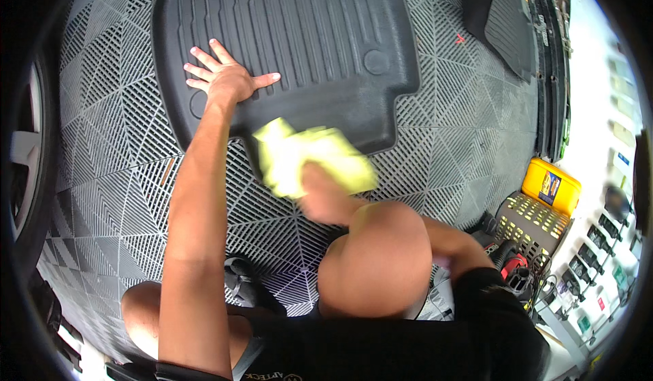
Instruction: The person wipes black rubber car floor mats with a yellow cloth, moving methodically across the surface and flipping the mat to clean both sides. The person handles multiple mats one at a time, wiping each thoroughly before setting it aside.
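Observation:
A black ribbed rubber car floor mat (316,95) lies on the tiled floor before me. My left hand (227,77) presses flat on its left part, fingers spread, holding nothing. Bunched in my right hand (326,192) is a bright yellow cloth (316,151), blurred by motion. The cloth is over the mat's near edge and hides part of it; whether it touches the mat, I cannot tell.
A car wheel (25,151) stands at the left. Another dark mat (510,29) lies at the upper right. A perforated grey basket (530,223), a yellow box (571,192) and a red-and-black tool (515,271) are at the right. Grey slatted floor tiles (459,121) surround the mat.

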Demonstrator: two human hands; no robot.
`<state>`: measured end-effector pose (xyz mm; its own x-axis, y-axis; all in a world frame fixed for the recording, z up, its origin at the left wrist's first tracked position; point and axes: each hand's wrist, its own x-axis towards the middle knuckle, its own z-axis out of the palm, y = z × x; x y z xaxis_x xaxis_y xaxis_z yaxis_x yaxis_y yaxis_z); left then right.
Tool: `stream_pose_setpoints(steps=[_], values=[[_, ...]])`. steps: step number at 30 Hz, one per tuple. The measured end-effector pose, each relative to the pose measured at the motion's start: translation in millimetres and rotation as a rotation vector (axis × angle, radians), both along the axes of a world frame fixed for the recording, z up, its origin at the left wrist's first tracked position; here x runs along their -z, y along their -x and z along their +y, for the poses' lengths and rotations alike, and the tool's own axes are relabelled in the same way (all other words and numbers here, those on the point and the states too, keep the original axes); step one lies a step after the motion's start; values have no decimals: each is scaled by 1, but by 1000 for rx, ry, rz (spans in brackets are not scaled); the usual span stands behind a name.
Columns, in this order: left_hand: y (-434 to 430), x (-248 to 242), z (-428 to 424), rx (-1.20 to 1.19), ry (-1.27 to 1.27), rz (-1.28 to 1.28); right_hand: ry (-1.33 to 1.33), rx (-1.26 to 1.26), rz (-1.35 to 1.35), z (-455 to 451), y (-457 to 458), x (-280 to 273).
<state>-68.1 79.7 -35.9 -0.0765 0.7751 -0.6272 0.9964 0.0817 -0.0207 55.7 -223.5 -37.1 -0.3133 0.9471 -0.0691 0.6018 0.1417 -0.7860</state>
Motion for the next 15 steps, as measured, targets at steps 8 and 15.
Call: stream_pose_setpoints(steps=[8,15], values=[[14,13,-6,38,-110,-45,196,-29,-449,4,-83,-20],[56,-15,21,240,-80,-79,119,48,-116,-23,-34,0]])
